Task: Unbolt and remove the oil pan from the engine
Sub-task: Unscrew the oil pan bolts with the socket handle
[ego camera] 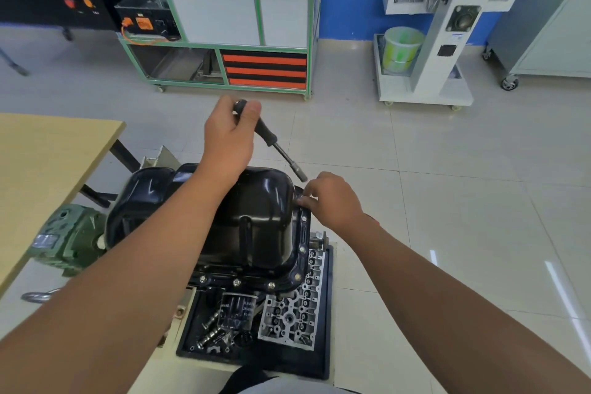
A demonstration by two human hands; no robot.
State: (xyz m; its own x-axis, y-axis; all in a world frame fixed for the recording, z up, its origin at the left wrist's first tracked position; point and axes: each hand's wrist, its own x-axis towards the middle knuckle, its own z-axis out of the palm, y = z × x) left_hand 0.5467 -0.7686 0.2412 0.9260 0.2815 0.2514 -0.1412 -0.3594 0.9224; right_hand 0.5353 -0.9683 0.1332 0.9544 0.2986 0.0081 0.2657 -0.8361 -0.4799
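Oil pan (249, 217), black and glossy, sits sump-up on the engine (224, 275), flange bolts (236, 281) seated along the near edge. Left hand (228, 134) grips the black handle of a socket driver (271, 141), fingers and thumb wrapped round the top; shaft slants down-right, socket end just above the pan's far right corner. Right hand (332, 201) pinches at the flange at that corner (what lies between the fingertips: cannot tell). Below the engine, a black tray (323, 345) holds a cylinder head (294, 307) and oil filter (238, 310).

Oil pan (249, 217) atop engine — parts tray (323, 358) in front.
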